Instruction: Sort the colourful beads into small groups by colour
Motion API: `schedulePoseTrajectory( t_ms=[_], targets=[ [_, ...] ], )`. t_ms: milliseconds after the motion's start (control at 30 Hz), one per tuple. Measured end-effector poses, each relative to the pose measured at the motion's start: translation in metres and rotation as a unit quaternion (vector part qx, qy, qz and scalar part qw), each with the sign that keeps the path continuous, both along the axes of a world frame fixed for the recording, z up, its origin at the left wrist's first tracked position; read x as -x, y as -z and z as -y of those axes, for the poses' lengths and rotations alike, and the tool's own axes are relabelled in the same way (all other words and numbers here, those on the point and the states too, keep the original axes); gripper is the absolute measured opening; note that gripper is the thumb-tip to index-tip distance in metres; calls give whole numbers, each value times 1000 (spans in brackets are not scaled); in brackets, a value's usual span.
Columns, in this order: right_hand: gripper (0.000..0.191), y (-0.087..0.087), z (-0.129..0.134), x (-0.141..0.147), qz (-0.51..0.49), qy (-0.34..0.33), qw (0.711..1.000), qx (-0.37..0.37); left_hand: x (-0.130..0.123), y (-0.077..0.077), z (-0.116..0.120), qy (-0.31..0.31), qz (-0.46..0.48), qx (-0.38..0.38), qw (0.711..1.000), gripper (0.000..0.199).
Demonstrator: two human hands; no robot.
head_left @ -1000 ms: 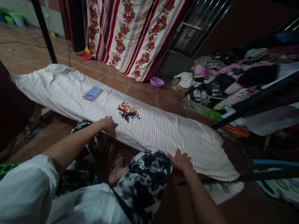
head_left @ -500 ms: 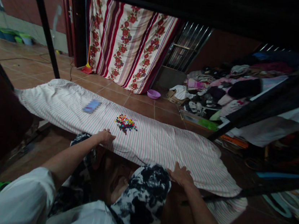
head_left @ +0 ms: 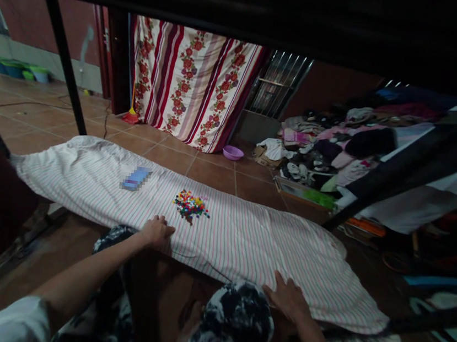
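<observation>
A white cloth with thin coloured stripes (head_left: pixel 245 234) covers a long, low surface in front of my knees. My left hand (head_left: pixel 157 232) rests on its near edge, thumb stretched to the right and fingers lying on the fabric. Farther right, my right hand (head_left: pixel 287 296) lies on the same edge beside my knee, with thumb and fingers apart. Neither hand holds anything. Just beyond my left hand is a loose heap of small multicoloured pieces (head_left: pixel 191 204), too small to name. A blurred blue rectangular item (head_left: pixel 136 178) lies to the left of the heap.
Dark metal posts (head_left: pixel 64 62) and a dark beam (head_left: pixel 231 10) frame the space. Beyond the tiled floor hangs a flowered curtain (head_left: pixel 189 83). A purple basin (head_left: pixel 233 153) stands near a large pile of clothes (head_left: pixel 331 145). A red broom (head_left: pixel 131 116) leans by the doorway.
The view has tilted upward a little, so the cloth and hands sit lower. Both hands stay at the cloth's near edge; the small pieces and blue item have not visibly moved.
</observation>
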State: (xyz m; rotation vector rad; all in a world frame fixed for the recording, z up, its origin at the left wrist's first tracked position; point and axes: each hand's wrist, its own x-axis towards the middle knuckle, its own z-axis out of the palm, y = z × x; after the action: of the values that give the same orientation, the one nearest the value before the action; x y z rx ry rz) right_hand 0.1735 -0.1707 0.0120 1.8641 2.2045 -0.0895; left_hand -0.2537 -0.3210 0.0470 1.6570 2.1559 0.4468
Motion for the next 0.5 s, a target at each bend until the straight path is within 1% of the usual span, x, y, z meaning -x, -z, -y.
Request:
schedulePoseTrajectory(
  t_ms=[67, 133, 167, 200, 233, 300, 333, 367, 433, 500],
  targets=[
    [78, -2, -8, -5, 11, -5, 1000, 28, -1, 4, -2, -17, -5, -15, 1000, 30],
    [70, -8, -18, -5, -1, -8, 998, 69, -2, 13, -8, -39, -6, -35, 999, 44],
    [65, -12, -24, -1, -15, -15, 997, 80, -2, 19, -12, -48, -7, -53, 997, 55],
    [61, -17, -30, 6, -32, -24, 996, 78, -2, 25, -16, -60, -1, -88, 994, 68],
    [59, -21, -34, 18, -46, -26, 997, 59, -2, 33, -22, -60, -1, -105, 993, 80],
    [61, -28, -40, 54, -92, -47, 995, -7, -3, 47, -36, -58, -51, -105, 991, 93],
    [62, -30, -40, 77, -127, -71, 989, -14, -3, 53, -43, -59, -84, -97, 990, 96],
    [62, -30, -40, 101, -159, -97, 982, -1, -2, 58, -50, -58, -113, -93, 988, 96],
    [59, -30, -40, 149, -196, -127, 972, 28, 0, 65, -65, -52, -159, -103, 981, 96],
    [57, -28, -40, 190, -213, -128, 968, 40, 4, 69, -79, -45, -189, -127, 973, 96]
  ],
)
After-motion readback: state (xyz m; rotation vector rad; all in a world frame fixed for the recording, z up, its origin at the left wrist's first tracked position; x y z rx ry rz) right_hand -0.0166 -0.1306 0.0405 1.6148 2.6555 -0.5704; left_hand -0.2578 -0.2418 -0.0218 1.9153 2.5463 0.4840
